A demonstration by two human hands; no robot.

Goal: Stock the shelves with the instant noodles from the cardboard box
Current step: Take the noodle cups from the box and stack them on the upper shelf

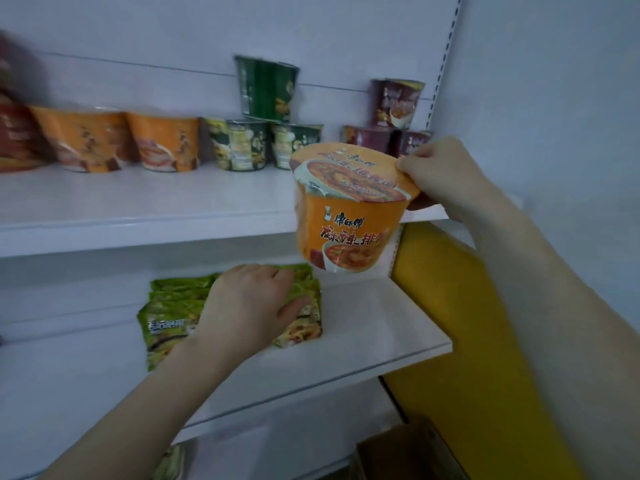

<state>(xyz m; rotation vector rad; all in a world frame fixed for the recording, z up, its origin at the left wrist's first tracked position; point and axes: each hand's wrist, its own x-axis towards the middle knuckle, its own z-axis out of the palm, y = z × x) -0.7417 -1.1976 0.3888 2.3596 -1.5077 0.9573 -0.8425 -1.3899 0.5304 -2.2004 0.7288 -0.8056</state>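
My right hand grips an orange instant noodle cup by its lid rim, holding it tilted in the air in front of the upper shelf. My left hand rests on a stack of green noodle packets lying on the lower shelf, fingers curled over the packets' far edge. The cardboard box shows partly at the bottom right, on the floor.
On the upper shelf stand red cups, orange cups, green cups with one stacked on top, and purple cups. A yellow panel borders the shelves on the right.
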